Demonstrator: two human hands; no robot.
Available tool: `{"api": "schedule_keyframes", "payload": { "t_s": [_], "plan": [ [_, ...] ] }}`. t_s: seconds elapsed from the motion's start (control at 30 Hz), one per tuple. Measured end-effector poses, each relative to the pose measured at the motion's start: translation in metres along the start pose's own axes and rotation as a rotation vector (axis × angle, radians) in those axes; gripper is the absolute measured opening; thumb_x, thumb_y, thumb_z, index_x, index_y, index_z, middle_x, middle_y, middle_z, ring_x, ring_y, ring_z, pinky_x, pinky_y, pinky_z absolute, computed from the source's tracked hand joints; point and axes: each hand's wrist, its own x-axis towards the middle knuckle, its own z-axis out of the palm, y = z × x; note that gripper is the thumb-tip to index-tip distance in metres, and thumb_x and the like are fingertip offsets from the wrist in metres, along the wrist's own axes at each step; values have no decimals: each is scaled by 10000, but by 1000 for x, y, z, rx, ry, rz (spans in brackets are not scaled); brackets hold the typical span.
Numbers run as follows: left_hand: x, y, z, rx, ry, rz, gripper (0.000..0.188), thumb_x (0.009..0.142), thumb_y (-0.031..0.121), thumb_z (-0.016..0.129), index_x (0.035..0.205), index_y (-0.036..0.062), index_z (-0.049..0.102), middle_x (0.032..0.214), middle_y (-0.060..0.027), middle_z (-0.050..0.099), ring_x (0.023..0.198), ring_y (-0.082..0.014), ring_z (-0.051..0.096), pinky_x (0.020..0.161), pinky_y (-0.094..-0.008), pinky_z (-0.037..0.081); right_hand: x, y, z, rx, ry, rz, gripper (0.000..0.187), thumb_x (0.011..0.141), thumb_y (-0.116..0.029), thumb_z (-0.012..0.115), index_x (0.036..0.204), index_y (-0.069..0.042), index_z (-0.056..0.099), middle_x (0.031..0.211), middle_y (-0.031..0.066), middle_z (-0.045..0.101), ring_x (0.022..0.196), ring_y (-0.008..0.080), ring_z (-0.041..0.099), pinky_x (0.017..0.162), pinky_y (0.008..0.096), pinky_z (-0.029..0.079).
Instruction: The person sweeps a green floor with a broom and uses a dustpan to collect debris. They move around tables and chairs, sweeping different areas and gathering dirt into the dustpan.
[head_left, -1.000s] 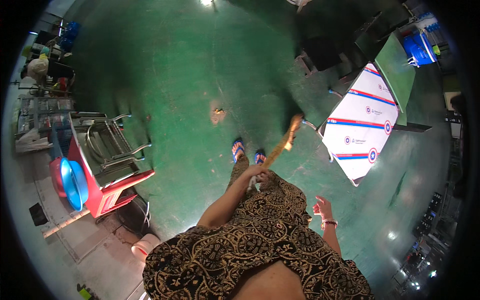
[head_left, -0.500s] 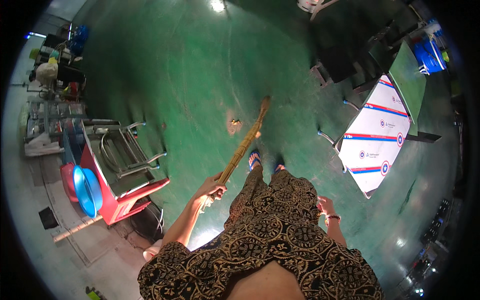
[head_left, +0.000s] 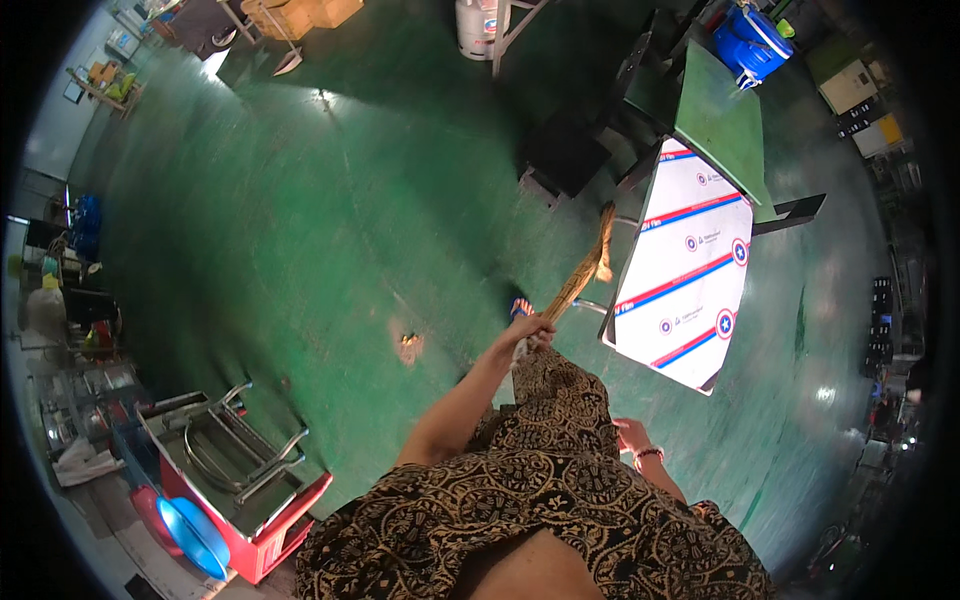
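Broom [head_left: 582,279] in my closed left hand [head_left: 530,328] could catch the metal leg [head_left: 590,304] if swung; right hand [head_left: 631,436] loosely open, empty.

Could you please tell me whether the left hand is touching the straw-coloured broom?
Touching: the head view shows the left hand closed around the near end of the straw-coloured broom, with no gap visible.

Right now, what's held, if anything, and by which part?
The left hand grips a long, yellow-brown, broom-like bundle by its near end; the right hand holds nothing visible.
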Motion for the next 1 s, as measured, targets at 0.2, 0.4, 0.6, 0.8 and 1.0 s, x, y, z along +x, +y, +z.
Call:
{"api": "schedule_keyframes", "payload": {
  "t_s": [0.2, 0.4, 0.6, 0.8, 1.0],
  "plan": [
    [96, 62, -33, -43, -91, 172, 239, 818, 116, 575, 1011, 25, 467, 603, 23, 451, 436, -45, 402, 371, -189, 321, 34, -38, -77, 221, 76, 70, 353, 827, -78, 448, 1164, -78, 551, 637, 102, 591, 478, 148, 551, 411, 297, 483],
    [7, 71, -98, -159, 250, 79, 143, 829, 40, 525, 942, -8, 452, 598, 4, 438, 434, -50, 423, 318, -173, 319, 81, -105, -141, 245, 60, -10, 357, 834, -102, 459, 1183, -75, 532, 649, 94, 586, 482, 137, 546, 426, 279, 490],
    [-93, 30, -78, -688, 627, 148, 44, 820, -17, 465, 826, -25, 422, 525, -2, 431, 378, -66, 453, 289, -180, 411, 136, -147, -154, 324, 26, -19, 406, 820, -59, 417, 1219, -57, 489, 683, 108, 577, 481, 147, 536, 438, 273, 486],
    [-105, 53, -38, -335, 723, 338, 491, 742, -95, 470, 1205, 37, 373, 594, -35, 403, 403, -105, 388, 360, -266, 339, 163, -180, -129, 264, -74, -122, 377, 827, -34, 423, 1195, -67, 500, 644, 93, 579, 470, 154, 530, 402, 270, 465],
    [-127, 152, -27, -422, 502, 395, 651, 786, -49, 504, 1369, 93, 249, 610, -14, 396, 449, -96, 393, 386, -255, 326, 229, -228, -110, 120, -117, -168, 321, 812, -45, 458, 1118, -44, 553, 615, 101, 583, 460, 167, 552, 410, 277, 476]
  ]
}}
